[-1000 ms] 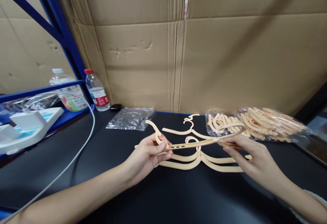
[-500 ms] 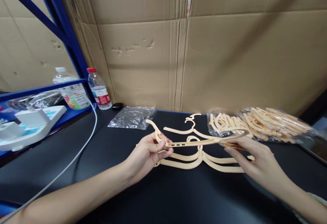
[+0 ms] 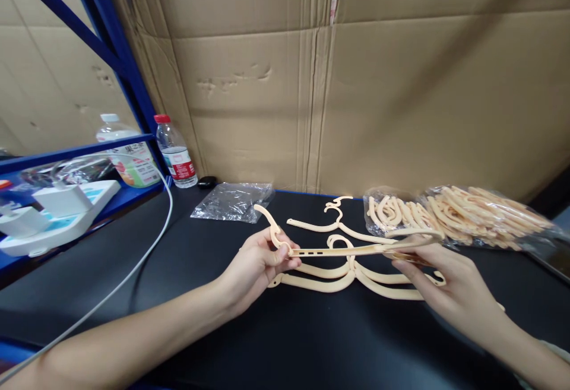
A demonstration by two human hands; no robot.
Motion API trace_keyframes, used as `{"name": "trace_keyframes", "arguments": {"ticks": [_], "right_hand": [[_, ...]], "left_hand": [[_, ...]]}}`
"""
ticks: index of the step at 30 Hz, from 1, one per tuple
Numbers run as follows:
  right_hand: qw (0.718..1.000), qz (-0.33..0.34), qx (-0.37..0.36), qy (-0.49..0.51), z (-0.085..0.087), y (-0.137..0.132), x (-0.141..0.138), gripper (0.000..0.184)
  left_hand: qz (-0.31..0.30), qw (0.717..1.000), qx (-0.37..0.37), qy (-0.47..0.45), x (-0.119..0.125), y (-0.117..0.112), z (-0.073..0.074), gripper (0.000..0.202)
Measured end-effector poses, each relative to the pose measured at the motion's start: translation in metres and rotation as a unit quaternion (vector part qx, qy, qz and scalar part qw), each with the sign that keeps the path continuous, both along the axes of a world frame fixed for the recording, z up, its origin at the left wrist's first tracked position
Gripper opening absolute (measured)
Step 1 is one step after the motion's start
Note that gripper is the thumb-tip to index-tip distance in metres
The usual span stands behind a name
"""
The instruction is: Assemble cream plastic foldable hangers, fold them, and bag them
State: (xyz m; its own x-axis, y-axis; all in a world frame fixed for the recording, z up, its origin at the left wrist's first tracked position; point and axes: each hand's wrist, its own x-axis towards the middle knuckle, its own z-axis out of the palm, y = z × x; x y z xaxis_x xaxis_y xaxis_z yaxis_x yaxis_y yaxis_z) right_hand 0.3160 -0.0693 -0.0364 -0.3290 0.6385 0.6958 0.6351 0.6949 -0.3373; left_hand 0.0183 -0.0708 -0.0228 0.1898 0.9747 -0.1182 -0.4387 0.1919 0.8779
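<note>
Between my hands a cream plastic clothes hanger [image 3: 338,251] is held roughly level above the table. My left hand [image 3: 258,259] pinches it at its left part, where a curved piece sticks up past the fingers. My right hand [image 3: 449,277] is closed around its right part, and the fingers hide some of it. Below lie more cream hangers [image 3: 320,284], partly overlapping, their right ends hidden behind my right hand. Just behind them rests another cream hanger [image 3: 312,225] with its hook pointing away from me.
Clear bags of cream hanger parts [image 3: 481,215] lie at the back right. A flat clear plastic bag [image 3: 234,202] and a red-capped bottle [image 3: 178,155] are at the back left. A power strip [image 3: 66,218] and white cable [image 3: 164,224] occupy the left. Cardboard [image 3: 249,99] walls the back.
The held hanger's right end has shifted slightly right, with my right hand still on it. My left hand keeps nearly the same place and hold. The view has moved a little.
</note>
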Motion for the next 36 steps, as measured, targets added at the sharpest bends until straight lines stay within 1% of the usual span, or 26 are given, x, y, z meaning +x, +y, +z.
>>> {"name": "trace_keyframes", "arguments": {"ticks": [4, 10, 14, 19, 24, 27, 29, 30, 31, 32, 33, 34, 35, 36], "right_hand": [[1.000, 0.004, 0.004, -0.004, -0.001, -0.002, -0.001, 0.011], [1.000, 0.004, 0.010, -0.001, 0.002, -0.008, -0.007, 0.009], [1.000, -0.004, 0.006, 0.002, 0.004, -0.010, -0.009, 0.009], [1.000, -0.007, 0.007, -0.001, 0.005, -0.011, -0.009, 0.008], [0.999, -0.039, 0.005, -0.001, 0.002, -0.011, -0.006, 0.009], [0.998, -0.066, 0.006, 0.007, 0.001, -0.009, -0.003, 0.009], [0.997, -0.073, 0.010, 0.027, 0.001, -0.007, 0.001, 0.010], [0.997, -0.073, 0.009, 0.038, 0.002, -0.005, 0.003, 0.010], [0.996, -0.073, 0.005, 0.045, 0.003, -0.004, 0.005, 0.011], [0.996, -0.072, -0.003, 0.044, 0.004, -0.002, 0.007, 0.012], [0.997, -0.070, -0.016, 0.035, 0.005, -0.001, 0.008, 0.013], [0.997, -0.065, -0.035, 0.017, 0.007, -0.001, 0.009, 0.014], [0.997, -0.057, -0.055, -0.002, 0.008, -0.001, 0.009, 0.014], [0.996, -0.045, -0.078, -0.022, 0.010, -0.002, 0.008, 0.014]], "left_hand": [[0.016, 1.000, 0.004, 0.012, 0.001, 0.000, 0.001, 0.019], [0.029, 0.999, 0.037, 0.012, 0.003, -0.002, 0.003, 0.020], [0.043, 0.998, 0.039, 0.003, 0.003, -0.001, 0.001, 0.023], [0.061, 0.997, 0.040, -0.004, 0.002, 0.000, -0.002, 0.018], [0.042, 0.997, 0.058, -0.016, 0.004, -0.001, -0.001, 0.019], [0.034, 0.998, 0.042, -0.010, 0.005, -0.003, 0.001, 0.022], [-0.007, 0.999, 0.028, 0.018, 0.007, -0.008, 0.004, 0.020], [-0.040, 0.997, 0.041, 0.051, 0.008, -0.012, 0.005, 0.019], [-0.078, 0.989, 0.074, 0.100, 0.009, -0.018, 0.006, 0.016], [-0.121, 0.971, 0.131, 0.158, 0.009, -0.024, 0.007, 0.013], [-0.145, 0.936, 0.217, 0.237, 0.010, -0.031, 0.008, 0.005], [-0.182, 0.885, 0.299, 0.307, 0.011, -0.037, 0.008, 0.005], [-0.228, 0.830, 0.374, 0.344, 0.011, -0.042, 0.007, 0.011], [-0.253, 0.781, 0.436, 0.368, 0.012, -0.047, 0.005, 0.017]]}}
